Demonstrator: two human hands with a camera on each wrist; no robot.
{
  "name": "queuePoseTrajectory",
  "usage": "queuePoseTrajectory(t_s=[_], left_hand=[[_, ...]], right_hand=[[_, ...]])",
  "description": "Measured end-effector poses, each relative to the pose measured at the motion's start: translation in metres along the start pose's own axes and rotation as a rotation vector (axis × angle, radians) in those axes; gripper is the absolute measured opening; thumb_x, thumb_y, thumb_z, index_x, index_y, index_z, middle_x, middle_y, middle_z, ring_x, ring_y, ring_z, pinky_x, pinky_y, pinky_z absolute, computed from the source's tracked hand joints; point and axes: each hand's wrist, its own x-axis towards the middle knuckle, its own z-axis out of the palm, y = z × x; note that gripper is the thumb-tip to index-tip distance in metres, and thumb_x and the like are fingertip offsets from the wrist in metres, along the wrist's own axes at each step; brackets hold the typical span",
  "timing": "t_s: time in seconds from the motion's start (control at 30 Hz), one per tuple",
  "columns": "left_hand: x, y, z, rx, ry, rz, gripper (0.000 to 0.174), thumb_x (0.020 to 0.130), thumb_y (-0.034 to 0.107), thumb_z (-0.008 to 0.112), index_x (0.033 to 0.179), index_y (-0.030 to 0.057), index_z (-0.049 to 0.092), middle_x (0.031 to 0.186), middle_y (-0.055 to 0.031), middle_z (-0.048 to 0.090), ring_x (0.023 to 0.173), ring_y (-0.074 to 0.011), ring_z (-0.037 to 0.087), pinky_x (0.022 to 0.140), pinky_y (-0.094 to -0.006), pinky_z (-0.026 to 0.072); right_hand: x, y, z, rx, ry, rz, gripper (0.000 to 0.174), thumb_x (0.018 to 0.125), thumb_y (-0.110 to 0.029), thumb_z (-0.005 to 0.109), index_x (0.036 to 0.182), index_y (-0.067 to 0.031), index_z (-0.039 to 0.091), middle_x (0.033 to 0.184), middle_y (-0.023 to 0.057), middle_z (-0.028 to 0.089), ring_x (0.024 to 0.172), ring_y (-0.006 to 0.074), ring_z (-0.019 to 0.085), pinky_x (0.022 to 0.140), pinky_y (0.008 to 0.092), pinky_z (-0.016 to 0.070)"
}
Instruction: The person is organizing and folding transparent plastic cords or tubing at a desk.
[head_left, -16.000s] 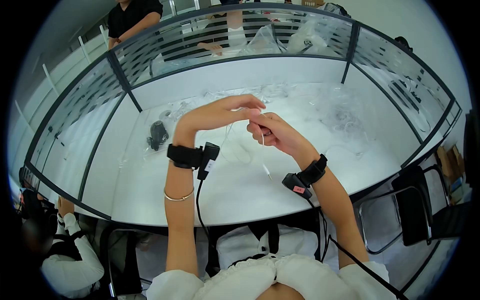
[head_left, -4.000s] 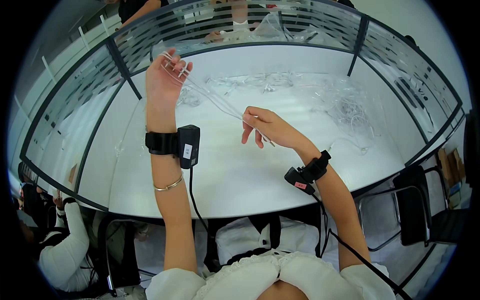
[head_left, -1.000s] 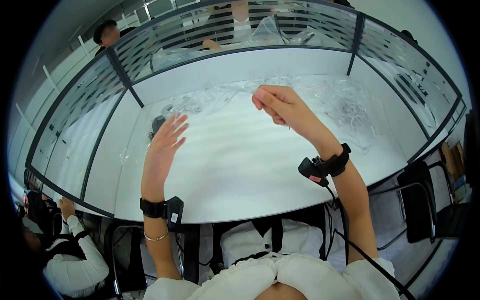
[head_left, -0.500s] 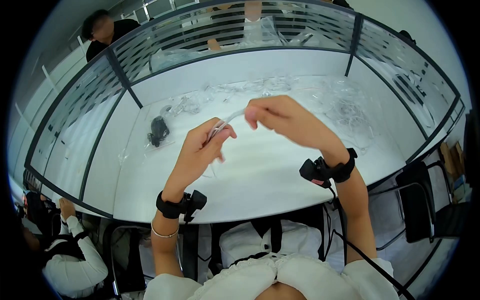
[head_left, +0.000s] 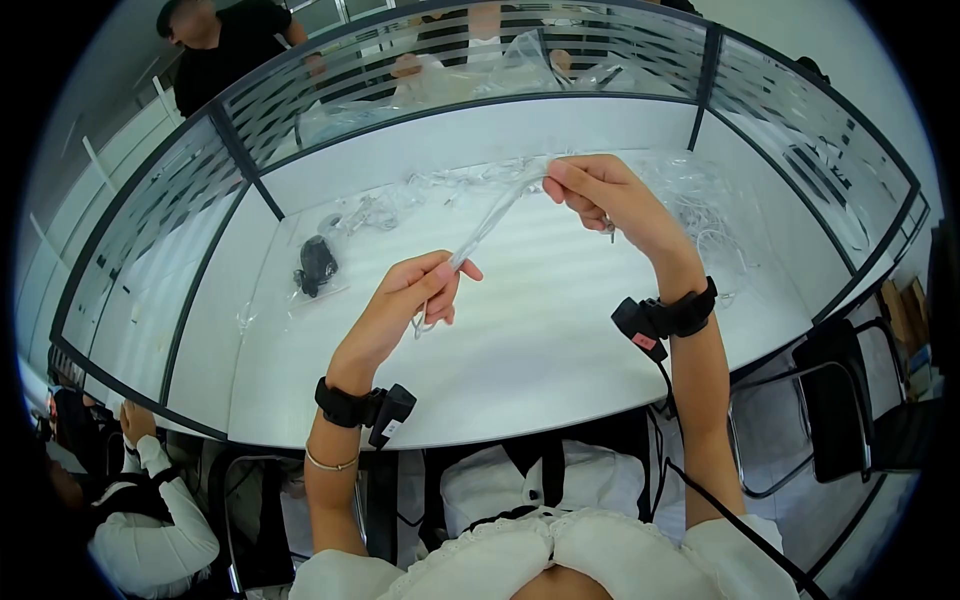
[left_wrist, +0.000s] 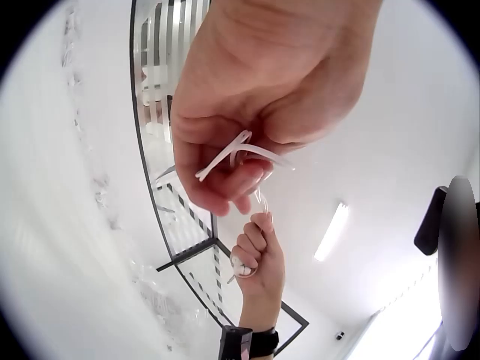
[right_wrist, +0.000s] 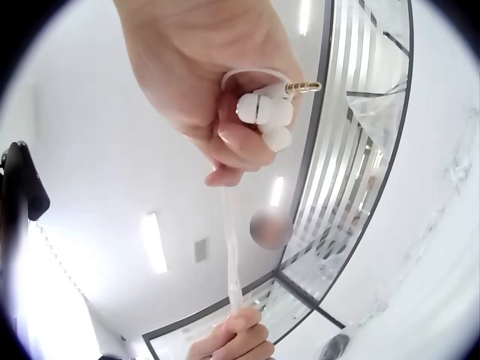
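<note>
White wired earphones, their cable point(head_left: 497, 215) gathered into a slim bundle, stretch between my two hands above the table. My left hand point(head_left: 415, 290) pinches the lower end of the bundle, and the looped cable ends point(left_wrist: 223, 156) stick out of its fingers in the left wrist view. Higher and to the right, my right hand point(head_left: 607, 195) grips the other end. Against its curled fingers, the right wrist view has the white earbuds point(right_wrist: 259, 110) and the gold jack plug point(right_wrist: 304, 88).
Clear plastic with tangled white cables point(head_left: 705, 215) lies on the table's right side. More cables and packaging point(head_left: 375, 210) run along the back. A black item in a clear bag point(head_left: 317, 262) lies at left. A framed partition point(head_left: 480, 120) surrounds the table; people are beyond it.
Four seconds ago the cable strands were spread from my raised left hand. One second ago that hand was open and apart; now it pinches the bundle, and my right hand has moved up and right.
</note>
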Motion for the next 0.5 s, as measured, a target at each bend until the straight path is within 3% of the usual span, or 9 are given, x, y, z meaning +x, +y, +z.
queuePoseTrajectory(t_s=[0.23,0.33,0.43,0.47,0.5], left_hand=[[0.021,-0.014,0.000,0.258,0.049,0.101,0.018,0.088,0.010,0.044,0.091,0.0005,0.060,0.070,-0.0007,0.053,0.073,-0.0103,0.049,0.076,-0.0242,0.0390],[0.032,-0.029,-0.010,0.090,0.173,-0.035,0.016,0.082,0.008,0.043,0.083,0.0013,0.058,0.068,0.0003,0.049,0.069,-0.0098,0.047,0.073,-0.0240,0.0397],[0.037,-0.040,-0.018,-0.101,0.232,-0.017,0.014,0.078,0.007,0.041,0.077,0.0023,0.053,0.064,0.0018,0.043,0.060,-0.0076,0.040,0.060,-0.0226,0.0370],[0.035,-0.038,-0.018,-0.146,0.252,-0.089,0.012,0.078,0.009,0.041,0.074,0.0028,0.050,0.060,0.0035,0.037,0.051,-0.0049,0.030,0.047,-0.0217,0.0262],[0.033,-0.034,-0.017,-0.124,0.226,-0.089,0.012,0.078,0.009,0.041,0.073,0.0036,0.050,0.059,0.0044,0.036,0.050,-0.0043,0.027,0.046,-0.0218,0.0231]], right_hand=[[0.003,0.012,0.002,-0.021,-0.006,0.002,0.037,0.096,-0.038,0.047,0.074,-0.0085,0.055,0.054,-0.0086,0.026,0.050,0.0042,0.026,0.047,0.0204,0.0257],[0.003,0.013,0.008,-0.025,-0.017,0.003,0.037,0.096,-0.038,0.046,0.075,-0.0084,0.055,0.054,-0.0082,0.026,0.051,0.0046,0.027,0.048,0.0209,0.0275],[0.003,0.017,0.011,-0.009,-0.025,0.003,0.037,0.095,-0.037,0.046,0.074,-0.0088,0.055,0.055,-0.0082,0.025,0.051,0.0047,0.026,0.048,0.0212,0.0276],[0.003,0.017,0.011,-0.007,-0.021,0.006,0.037,0.095,-0.037,0.046,0.074,-0.0090,0.055,0.055,-0.0083,0.025,0.050,0.0047,0.026,0.048,0.0213,0.0275],[0.002,0.017,0.011,-0.007,-0.016,0.008,0.036,0.095,-0.037,0.046,0.074,-0.0093,0.055,0.055,-0.0084,0.024,0.050,0.0047,0.025,0.048,0.0214,0.0274]])
